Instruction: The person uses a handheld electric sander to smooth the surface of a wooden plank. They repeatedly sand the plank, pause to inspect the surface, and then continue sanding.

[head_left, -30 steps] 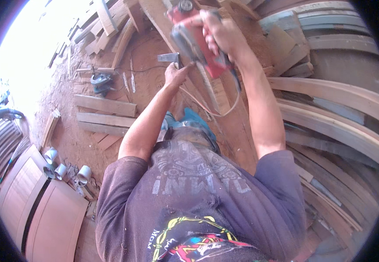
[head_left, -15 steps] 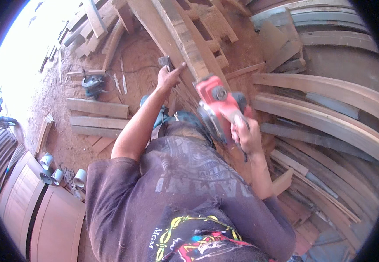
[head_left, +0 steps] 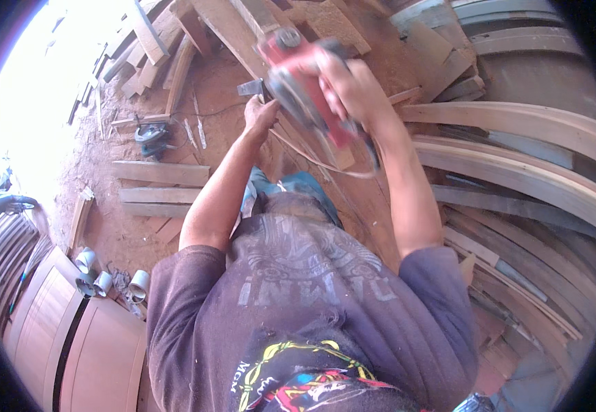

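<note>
My right hand is wrapped round the rear handle of a red electric planer, slightly smeared by motion. The planer is over the near part of a long wooden beam that runs away from me; whether its base touches the wood is hidden. A cord loops below the tool. My left hand is at the beam's left side, fingers closed beside a dark metal block that looks like part of a clamp. What the fingers grip is hidden.
Curved timbers are stacked at my right. A second power tool lies on the dusty floor at left, near short boards. White cups and wooden panels are at lower left, with offcuts farther off.
My right hand has carried the planer away from my body and leftward, from beside the beam to over it. My left hand has stayed near the metal block, its fingers now more drawn in.
</note>
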Available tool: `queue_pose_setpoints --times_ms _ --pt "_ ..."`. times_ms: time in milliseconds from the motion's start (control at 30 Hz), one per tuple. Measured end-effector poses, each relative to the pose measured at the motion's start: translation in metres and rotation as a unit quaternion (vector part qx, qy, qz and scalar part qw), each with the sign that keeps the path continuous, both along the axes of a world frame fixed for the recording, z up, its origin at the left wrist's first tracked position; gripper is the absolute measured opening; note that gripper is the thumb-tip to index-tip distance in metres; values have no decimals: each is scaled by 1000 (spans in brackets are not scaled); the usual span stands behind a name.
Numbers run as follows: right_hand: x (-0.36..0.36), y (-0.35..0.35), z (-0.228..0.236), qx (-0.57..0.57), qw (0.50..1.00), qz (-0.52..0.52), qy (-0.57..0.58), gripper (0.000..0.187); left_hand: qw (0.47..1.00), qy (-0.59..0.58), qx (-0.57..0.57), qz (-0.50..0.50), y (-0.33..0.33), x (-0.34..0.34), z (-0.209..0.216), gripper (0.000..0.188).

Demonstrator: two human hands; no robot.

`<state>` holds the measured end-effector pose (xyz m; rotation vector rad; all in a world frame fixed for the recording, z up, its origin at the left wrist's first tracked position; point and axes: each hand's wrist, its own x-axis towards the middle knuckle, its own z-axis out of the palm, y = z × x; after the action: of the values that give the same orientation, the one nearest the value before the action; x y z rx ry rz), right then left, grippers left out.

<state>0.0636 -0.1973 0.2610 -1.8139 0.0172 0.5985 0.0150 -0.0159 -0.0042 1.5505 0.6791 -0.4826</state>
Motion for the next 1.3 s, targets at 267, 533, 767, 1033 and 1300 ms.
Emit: queue_pose_setpoints --times_ms 267,533,767,1033,1300 --pt "-224 -116 22 -51 979 -147 135 44 999 15 -13 -36 -3 -2 29 66" --pt "-166 -82 29 -41 977 -158 136 42 1000 4 -28 11 43 59 25 71" --pt "-31 -17 9 -43 986 -121 109 46 999 -26 -3 27 94 165 28 65" --pt "115 66 2 -27 989 -110 94 52 997 -56 18 48 91 159 -2 49" --pt "228 126 -10 -22 992 -101 70 53 999 18 -13 23 97 158 15 71"
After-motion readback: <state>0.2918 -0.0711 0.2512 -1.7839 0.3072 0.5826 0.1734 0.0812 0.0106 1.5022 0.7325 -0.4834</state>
